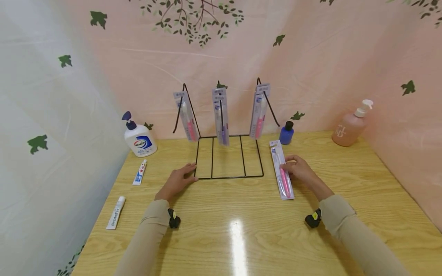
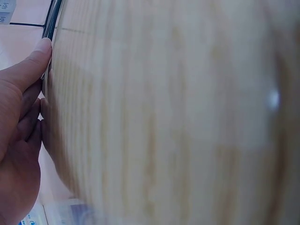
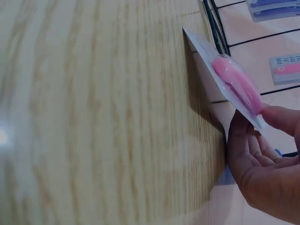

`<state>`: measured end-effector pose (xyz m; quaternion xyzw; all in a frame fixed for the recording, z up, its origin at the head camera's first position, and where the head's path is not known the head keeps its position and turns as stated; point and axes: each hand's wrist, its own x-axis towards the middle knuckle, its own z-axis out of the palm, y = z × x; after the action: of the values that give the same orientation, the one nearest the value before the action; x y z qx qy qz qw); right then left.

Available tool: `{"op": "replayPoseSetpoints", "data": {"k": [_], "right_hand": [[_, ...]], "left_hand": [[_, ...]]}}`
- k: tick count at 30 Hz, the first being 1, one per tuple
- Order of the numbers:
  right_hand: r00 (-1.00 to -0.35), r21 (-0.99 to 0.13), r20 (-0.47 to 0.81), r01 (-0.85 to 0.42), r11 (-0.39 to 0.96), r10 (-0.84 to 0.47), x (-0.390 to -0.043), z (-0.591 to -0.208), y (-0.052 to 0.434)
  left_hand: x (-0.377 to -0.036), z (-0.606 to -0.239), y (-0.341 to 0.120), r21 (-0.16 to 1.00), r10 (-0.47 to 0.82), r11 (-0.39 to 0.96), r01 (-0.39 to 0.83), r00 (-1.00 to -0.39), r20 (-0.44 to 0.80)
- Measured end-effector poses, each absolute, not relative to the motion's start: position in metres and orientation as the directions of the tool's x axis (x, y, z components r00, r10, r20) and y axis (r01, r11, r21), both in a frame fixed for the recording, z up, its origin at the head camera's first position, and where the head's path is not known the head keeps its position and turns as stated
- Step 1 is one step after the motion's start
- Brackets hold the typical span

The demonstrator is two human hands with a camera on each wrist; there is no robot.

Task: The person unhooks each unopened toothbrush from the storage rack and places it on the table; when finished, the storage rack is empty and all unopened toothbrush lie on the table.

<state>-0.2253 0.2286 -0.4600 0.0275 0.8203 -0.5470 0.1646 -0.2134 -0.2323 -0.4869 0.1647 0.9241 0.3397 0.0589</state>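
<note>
My right hand (image 1: 299, 170) pinches the right edge of a packaged pink toothbrush (image 1: 284, 180) beside the rack. In the right wrist view, the thumb lies on the clear blister and the fingers are behind the card (image 3: 201, 51), which tilts up from the table. A black wire rack (image 1: 237, 177) carries packaged toothbrushes on its three hooks: pink ones (image 1: 259, 115) at the right, a purple one (image 1: 223, 126) in front at the middle, a pink one (image 1: 189, 120) at the left. My left hand (image 1: 177, 181) touches the rack's front left corner with thumb and fingers extended.
At the left stand a white pump bottle (image 1: 141, 141), a small toothpaste tube (image 1: 139, 173) and a white Protefix tube (image 1: 116, 213), both tubes lying flat. A blue bottle (image 1: 286, 135) with a black cap and a pink pump bottle (image 1: 348, 128) stand at the back right.
</note>
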Motion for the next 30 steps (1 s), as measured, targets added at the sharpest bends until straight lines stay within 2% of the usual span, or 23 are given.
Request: {"op": "replayPoseSetpoints", "data": {"k": [7, 14, 22, 30], "right_hand": [[-0.946, -0.856, -0.306, 0.223, 0.467, -0.109, -0.224, -0.462, 0.229], [-0.967, -0.801, -0.248, 0.174, 0.573, -0.053, -0.223, -0.461, 0.224], [-0.962, -0.716, -0.27, 0.169, 0.677, -0.046, -0.22, -0.451, 0.223], [-0.964, -0.71, -0.257, 0.146, 0.689, -0.062, -0.22, -0.454, 0.225]], "left_hand": [[-0.214, -0.487, -0.232, 0.647, 0.348, 0.711, 0.275, -0.937, 0.015], [-0.215, -0.49, -0.233, 0.65, 0.353, 0.704, 0.285, -0.935, 0.028], [-0.216, -0.489, -0.233, 0.64, 0.343, 0.717, 0.277, -0.939, 0.023], [-0.215, -0.487, -0.233, 0.642, 0.347, 0.712, 0.284, -0.937, 0.029]]}}
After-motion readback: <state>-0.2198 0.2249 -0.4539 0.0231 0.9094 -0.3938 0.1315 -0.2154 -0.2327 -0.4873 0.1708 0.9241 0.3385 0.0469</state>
